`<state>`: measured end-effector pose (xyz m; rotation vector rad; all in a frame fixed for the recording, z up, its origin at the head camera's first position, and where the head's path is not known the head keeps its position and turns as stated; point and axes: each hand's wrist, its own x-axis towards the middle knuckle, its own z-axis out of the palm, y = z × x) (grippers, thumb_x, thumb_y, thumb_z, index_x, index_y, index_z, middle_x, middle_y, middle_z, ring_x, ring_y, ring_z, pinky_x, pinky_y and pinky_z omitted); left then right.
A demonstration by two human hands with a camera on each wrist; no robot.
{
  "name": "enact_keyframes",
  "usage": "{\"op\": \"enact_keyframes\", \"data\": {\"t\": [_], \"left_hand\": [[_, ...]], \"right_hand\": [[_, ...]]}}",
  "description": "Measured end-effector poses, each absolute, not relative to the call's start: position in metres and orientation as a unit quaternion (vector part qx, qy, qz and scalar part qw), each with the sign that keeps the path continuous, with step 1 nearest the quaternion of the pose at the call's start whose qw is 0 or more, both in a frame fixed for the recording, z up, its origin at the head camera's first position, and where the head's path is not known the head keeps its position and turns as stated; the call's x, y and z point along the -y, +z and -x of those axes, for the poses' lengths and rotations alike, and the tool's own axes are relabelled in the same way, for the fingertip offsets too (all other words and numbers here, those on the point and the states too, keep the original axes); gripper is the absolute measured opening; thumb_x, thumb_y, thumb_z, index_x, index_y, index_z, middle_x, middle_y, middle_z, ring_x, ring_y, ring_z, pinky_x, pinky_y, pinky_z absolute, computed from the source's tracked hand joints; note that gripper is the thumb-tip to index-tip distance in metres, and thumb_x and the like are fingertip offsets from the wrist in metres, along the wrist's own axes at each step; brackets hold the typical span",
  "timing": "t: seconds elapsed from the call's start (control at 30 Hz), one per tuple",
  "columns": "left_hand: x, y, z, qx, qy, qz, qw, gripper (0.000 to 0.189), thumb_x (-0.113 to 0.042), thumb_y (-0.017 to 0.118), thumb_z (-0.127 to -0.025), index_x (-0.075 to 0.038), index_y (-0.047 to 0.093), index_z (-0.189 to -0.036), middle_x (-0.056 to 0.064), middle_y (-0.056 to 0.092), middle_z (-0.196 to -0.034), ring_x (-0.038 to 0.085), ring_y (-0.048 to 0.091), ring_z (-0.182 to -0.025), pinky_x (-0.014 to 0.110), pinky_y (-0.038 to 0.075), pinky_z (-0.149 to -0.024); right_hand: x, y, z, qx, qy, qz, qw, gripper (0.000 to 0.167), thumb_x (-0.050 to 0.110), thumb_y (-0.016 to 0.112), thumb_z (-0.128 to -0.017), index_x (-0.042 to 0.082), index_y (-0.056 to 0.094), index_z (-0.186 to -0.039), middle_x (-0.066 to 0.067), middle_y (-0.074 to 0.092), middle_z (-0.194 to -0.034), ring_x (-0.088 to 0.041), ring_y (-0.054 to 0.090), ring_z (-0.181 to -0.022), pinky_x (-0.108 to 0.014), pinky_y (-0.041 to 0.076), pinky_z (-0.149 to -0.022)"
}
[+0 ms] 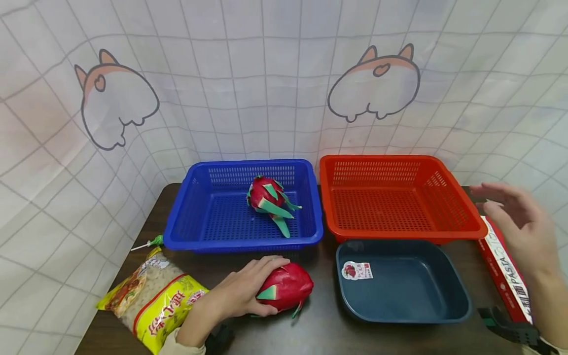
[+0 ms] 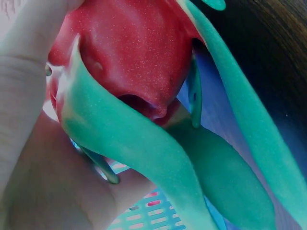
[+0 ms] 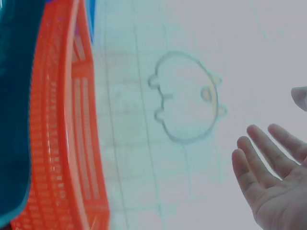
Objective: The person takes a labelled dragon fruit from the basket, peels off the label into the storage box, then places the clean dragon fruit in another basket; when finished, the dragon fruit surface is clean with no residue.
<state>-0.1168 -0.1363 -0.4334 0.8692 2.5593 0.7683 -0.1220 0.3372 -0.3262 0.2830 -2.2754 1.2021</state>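
Fruit [image 1: 293, 284]: gripped by left hand [image 1: 250, 288], fingers curled round it, before blue basket [image 1: 243, 245].
Right hand [image 1: 525, 227]: fingers loose and parted, beside red basket [image 1: 408, 235].

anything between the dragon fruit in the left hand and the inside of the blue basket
Only the blue basket's front wall stands between; nothing else visible blocks the dragon fruit that the left hand grips. Another dragon fruit lies inside, right of centre.
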Motion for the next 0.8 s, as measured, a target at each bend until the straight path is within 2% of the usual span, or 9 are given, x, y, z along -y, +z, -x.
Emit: {"op": "enact_keyframes", "data": {"t": [0.07, 0.17, 0.37, 0.6, 0.73, 0.8], "left_hand": [[0.136, -0.434, 0.118, -0.899, 0.268, -0.304, 0.165, 0.09, -0.049, 0.078, -0.077, -0.047, 0.021, -0.146, -0.006, 0.042, -0.145, 0.019, 0.045, -0.124, 0.04, 0.057, -0.081], [0.135, -0.433, 0.119, -0.899, 0.267, -0.305, 0.166, 0.09, -0.049, 0.078, -0.076, -0.047, 0.021, -0.146, -0.006, 0.042, -0.145, 0.019, 0.045, -0.124, 0.038, 0.058, -0.081], [0.135, -0.432, 0.117, -0.899, 0.269, -0.305, 0.163, 0.089, -0.049, 0.077, -0.077, -0.046, 0.021, -0.146, -0.006, 0.042, -0.145, 0.018, 0.045, -0.123, 0.04, 0.057, -0.082], [0.134, -0.433, 0.116, -0.9, 0.267, -0.304, 0.162, 0.089, -0.05, 0.077, -0.077, -0.046, 0.022, -0.146, -0.006, 0.042, -0.146, 0.018, 0.046, -0.123, 0.04, 0.057, -0.081], [0.135, -0.432, 0.117, -0.9, 0.269, -0.303, 0.164, 0.089, -0.05, 0.077, -0.077, -0.047, 0.022, -0.146, -0.005, 0.042, -0.145, 0.019, 0.046, -0.123, 0.041, 0.057, -0.081], [0.135, -0.432, 0.117, -0.9, 0.269, -0.302, 0.164, 0.088, -0.05, 0.077, -0.077, -0.046, 0.022, -0.146, -0.005, 0.042, -0.145, 0.019, 0.046, -0.122, 0.042, 0.057, -0.081]], "right_hand": [[-0.348, -0.327, 0.122, 0.837, 0.453, -0.074, 0.297, 0.043, -0.005, 0.052, -0.094, 0.0, 0.051, -0.136, 0.02, 0.062, -0.122, 0.003, 0.06, -0.102, -0.003, 0.044, -0.084], [-0.358, -0.334, 0.123, 0.838, 0.452, -0.058, 0.301, 0.044, -0.004, 0.052, -0.094, 0.002, 0.05, -0.138, 0.022, 0.062, -0.122, 0.004, 0.06, -0.103, -0.002, 0.044, -0.083], [-0.364, -0.345, 0.126, 0.842, 0.447, -0.058, 0.298, 0.044, -0.004, 0.053, -0.094, 0.003, 0.051, -0.138, 0.023, 0.06, -0.121, 0.006, 0.058, -0.107, 0.0, 0.042, -0.084], [-0.377, -0.358, 0.131, 0.869, 0.408, -0.035, 0.277, 0.053, 0.005, 0.058, -0.093, 0.015, 0.045, -0.143, 0.03, 0.052, -0.126, 0.013, 0.049, -0.109, 0.004, 0.036, -0.086], [-0.389, -0.37, 0.136, 0.887, 0.383, -0.032, 0.255, 0.059, 0.008, 0.061, -0.093, 0.018, 0.04, -0.147, 0.027, 0.048, -0.134, 0.015, 0.043, -0.11, 0.006, 0.034, -0.083], [-0.394, -0.378, 0.138, 0.898, 0.369, -0.022, 0.239, 0.061, 0.013, 0.062, -0.092, 0.019, 0.038, -0.148, 0.018, 0.047, -0.142, 0.017, 0.039, -0.109, 0.007, 0.033, -0.08]]}}
